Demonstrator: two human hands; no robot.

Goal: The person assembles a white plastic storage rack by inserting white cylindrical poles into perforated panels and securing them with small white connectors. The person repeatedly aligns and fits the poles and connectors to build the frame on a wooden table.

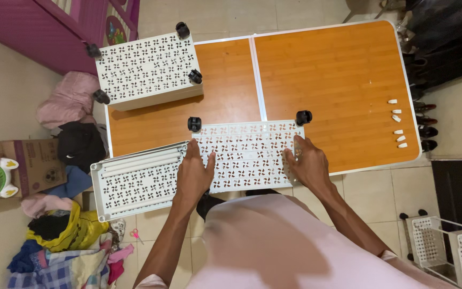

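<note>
Perforated panel [247, 152]: near edge hidden by both hands, torso.

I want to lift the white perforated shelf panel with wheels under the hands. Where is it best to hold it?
Probably the two short ends of the perforated panel, one hand from each side: it lies flat, long and thin, and the black wheels block the far edge.

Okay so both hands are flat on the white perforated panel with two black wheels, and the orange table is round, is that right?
Not quite. The head view shows the orange table is rectangular, not round. Both the left hand and right hand do lie flat on the white perforated panel with two black wheels.
</note>
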